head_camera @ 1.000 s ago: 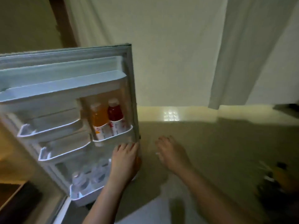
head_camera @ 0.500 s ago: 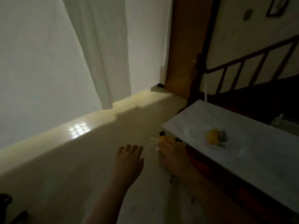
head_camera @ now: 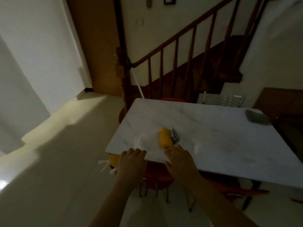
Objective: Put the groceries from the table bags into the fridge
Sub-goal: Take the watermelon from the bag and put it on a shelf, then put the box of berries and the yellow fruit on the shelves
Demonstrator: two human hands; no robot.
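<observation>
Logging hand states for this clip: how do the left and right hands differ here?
The left hand reaches over the near corner of the white table, while the right hand reaches further in, its fingertips close to the yellow item. The left hand's fingers look closer together; the right's are more spread. Both are empty, palms down.

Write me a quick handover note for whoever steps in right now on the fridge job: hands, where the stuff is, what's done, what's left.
Left hand: open and empty, fingers spread at the near edge of the white table.
Right hand: open and empty, fingertips just short of the yellow item.
Things: the yellow item lies on the table in what looks like a clear plastic bag, with something grey and blurred tucked behind it. A grey object sits at the far right corner. The fridge is out of view.
Done: nothing in hand yet on this trip.
Left: pick up the yellow item, probably with the right hand, carry it to the fridge, then check the table for more.
</observation>
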